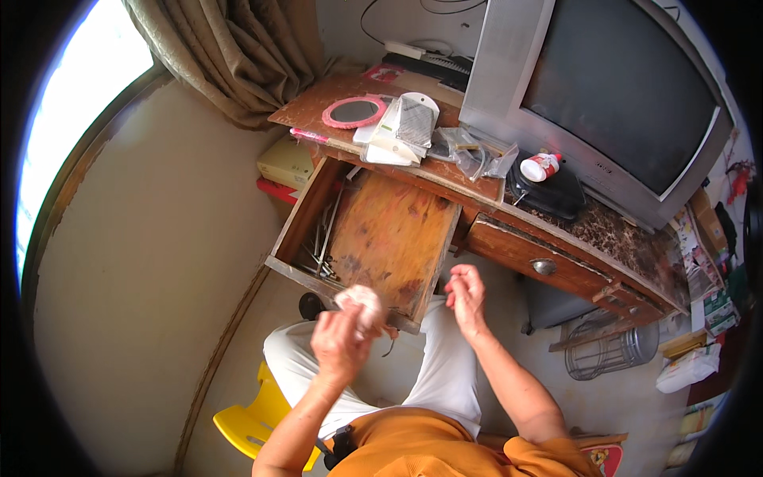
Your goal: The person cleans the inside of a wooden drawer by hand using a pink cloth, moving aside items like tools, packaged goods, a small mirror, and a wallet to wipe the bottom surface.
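Over the front edge of a pulled-out wooden drawer [387, 226], my left hand [341, 346] grips a crumpled pale cloth or tissue [365, 304], slightly blurred. My right hand [468, 301] hovers just beside the drawer's right wall, fingers loosely curled, nothing visible in them. Thin metal rods and small metal pieces [322, 256] lie along the left side of the drawer. Its stained bottom board shows across the rest. The drawer front reaches out above my knees.
On the worn desk stand a CRT television [620, 101], a pink-framed mirror [354, 111], packaged items [411, 125], plastic bags [474, 152], a black case [548, 188] and a red-and-white bottle [540, 167]. A shut drawer [536, 253] is at right. A yellow chair [253, 417] and wire basket [611, 352] stand below.
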`<move>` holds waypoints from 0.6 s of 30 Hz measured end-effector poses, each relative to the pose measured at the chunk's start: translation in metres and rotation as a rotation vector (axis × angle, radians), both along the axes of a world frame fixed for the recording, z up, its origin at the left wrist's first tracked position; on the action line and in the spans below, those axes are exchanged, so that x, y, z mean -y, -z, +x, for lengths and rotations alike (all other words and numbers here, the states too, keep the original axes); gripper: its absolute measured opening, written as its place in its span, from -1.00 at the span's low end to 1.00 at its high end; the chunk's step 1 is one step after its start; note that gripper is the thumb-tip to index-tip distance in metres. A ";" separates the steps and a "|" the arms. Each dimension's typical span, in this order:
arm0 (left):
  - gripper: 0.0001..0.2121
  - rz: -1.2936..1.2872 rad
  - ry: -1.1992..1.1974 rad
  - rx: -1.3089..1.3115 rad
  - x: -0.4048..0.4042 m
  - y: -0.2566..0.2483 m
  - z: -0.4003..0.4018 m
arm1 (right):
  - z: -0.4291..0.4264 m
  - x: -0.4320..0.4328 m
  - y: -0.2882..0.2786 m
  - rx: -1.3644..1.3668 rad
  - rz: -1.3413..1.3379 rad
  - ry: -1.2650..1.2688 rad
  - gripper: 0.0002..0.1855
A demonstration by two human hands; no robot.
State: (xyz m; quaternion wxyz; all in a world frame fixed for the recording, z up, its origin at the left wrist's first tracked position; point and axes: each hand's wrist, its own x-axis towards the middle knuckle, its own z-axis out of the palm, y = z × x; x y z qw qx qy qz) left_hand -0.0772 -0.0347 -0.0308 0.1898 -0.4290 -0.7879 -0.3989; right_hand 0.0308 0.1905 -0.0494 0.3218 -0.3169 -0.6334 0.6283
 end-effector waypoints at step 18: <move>-0.70 -0.213 0.425 -0.008 -0.175 -0.022 -0.005 | 0.020 0.043 -0.006 0.200 -0.053 -0.131 -0.59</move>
